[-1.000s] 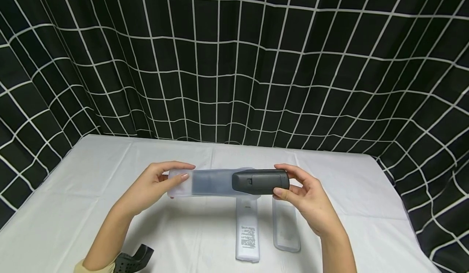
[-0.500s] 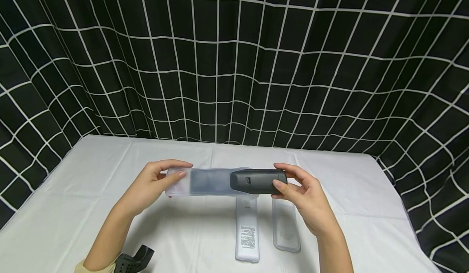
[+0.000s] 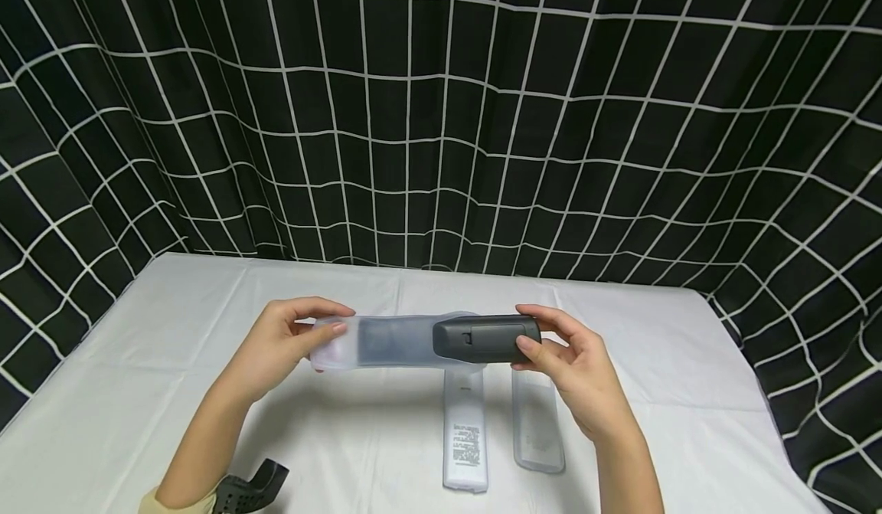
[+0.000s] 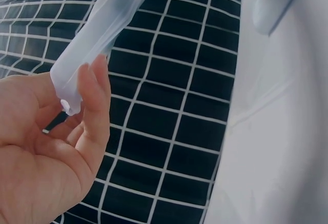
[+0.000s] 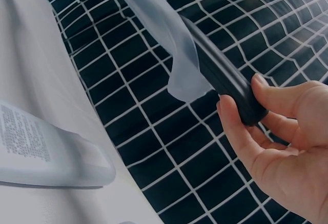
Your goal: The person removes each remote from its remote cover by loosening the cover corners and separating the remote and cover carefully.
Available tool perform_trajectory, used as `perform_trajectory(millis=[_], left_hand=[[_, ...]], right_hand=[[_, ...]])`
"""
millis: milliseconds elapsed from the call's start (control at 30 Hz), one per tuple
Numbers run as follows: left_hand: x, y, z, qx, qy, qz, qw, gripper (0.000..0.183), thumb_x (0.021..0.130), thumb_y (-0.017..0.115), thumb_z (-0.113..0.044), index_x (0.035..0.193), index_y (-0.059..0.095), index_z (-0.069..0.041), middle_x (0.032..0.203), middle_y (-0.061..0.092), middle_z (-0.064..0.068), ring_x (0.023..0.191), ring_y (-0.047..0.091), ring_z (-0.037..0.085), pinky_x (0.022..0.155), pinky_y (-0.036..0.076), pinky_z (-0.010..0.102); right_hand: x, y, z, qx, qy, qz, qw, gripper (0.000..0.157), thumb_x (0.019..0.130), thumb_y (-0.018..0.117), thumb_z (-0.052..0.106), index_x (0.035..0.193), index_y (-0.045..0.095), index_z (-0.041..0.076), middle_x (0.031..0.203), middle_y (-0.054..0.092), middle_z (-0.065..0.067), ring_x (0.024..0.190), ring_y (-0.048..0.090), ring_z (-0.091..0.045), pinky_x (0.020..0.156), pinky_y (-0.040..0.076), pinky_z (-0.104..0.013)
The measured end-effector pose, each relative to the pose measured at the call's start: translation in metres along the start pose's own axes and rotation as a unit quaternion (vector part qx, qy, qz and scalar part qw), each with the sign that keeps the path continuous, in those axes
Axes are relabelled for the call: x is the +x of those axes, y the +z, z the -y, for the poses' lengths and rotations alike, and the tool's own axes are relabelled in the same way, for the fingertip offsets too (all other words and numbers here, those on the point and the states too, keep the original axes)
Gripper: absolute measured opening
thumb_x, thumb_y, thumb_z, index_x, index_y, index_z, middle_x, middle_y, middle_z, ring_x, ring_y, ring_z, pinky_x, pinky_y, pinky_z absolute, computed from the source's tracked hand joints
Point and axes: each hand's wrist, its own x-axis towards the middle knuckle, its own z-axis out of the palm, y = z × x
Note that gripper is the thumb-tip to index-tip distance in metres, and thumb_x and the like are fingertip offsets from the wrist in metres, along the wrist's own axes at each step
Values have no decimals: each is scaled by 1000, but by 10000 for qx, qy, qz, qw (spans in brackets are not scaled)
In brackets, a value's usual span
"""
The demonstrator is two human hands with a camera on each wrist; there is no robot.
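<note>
At the right end of the pair, the fingers (image 5: 237, 131) of the right hand (image 3: 572, 353) pinch the bare butt of a dark remote (image 3: 496, 338). At the other end, the left hand (image 3: 289, 345) grips the far end of a translucent cover (image 3: 396, 341) between thumb and fingers. Neither hand is free.

The remote lies partly inside the cover: its inner part shows blue-grey through the film, while the part with the battery door stays outside the mouth, and a loose flap of the cover hangs beneath it. Between the remote's inner end and the left fingers there is a stretch of cover without the dark body in it. The two long axes lie nearly in line, side to side across the person's front, so what matters is that alignment: the remote points leftward into the cover, with the right hand nearer its exposed end. Both are held up off the desk (image 3: 207, 307).

Below, on the white cloth, a white remote (image 3: 465, 437) with printed text lies lengthwise toward the person; to its right is a clear-cased flat thing (image 3: 540, 433), its contents hard to tell. Beyond hangs a black checked curtain (image 3: 427, 146).
</note>
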Motion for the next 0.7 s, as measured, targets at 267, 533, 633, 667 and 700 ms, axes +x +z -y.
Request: perform_trajectory(millis=[267, 533, 633, 667, 700], left_hand=[[0, -3, -1, 1, -9, -30, 10000, 25, 98, 72, -5, 120, 73, 9, 116, 73, 23, 73, 71, 14, 60, 61, 31], [-1, -5, -2, 27, -23, -50, 10000, 25, 98, 72, -3, 119, 73, 10, 112, 72, 23, 71, 70, 14, 58, 60, 30], [-1, -6, -2, 28, -20, -29, 10000, 25, 98, 72, -3, 119, 73, 10, 112, 72, 22, 72, 71, 14, 58, 60, 30], [-1, -6, -1, 25, -18, -27, 10000, 25, 98, 72, -3, 119, 73, 10, 112, 72, 23, 72, 71, 14, 58, 60, 31], [-1, -6, -1, 28, -11, -27, 10000, 25, 98, 72, -3, 119, 73, 10, 112, 73, 23, 72, 71, 14, 58, 60, 31]], right_hand=[[0, 0, 1, -25, -9, -2, 10000, 35, 98, 69, -7, 130, 69, 6, 114, 63, -12, 81, 77, -16, 79, 65, -33], [0, 0, 1, -14, -39, -17, 10000, 35, 98, 69, -7, 129, 69, 7, 114, 63, -13, 82, 77, -16, 79, 65, -33], [0, 0, 1, 5, -59, -21, 10000, 35, 97, 68, -8, 129, 70, 7, 113, 63, -13, 81, 77, -15, 79, 65, -33], [0, 0, 1, 9, -62, -23, 10000, 35, 97, 68, -8, 128, 70, 8, 113, 63, -13, 81, 77, -15, 79, 65, -33], [0, 0, 1, 13, -57, -26, 10000, 35, 97, 68, -8, 128, 70, 8, 113, 63, -13, 81, 77, -15, 78, 65, -33]])
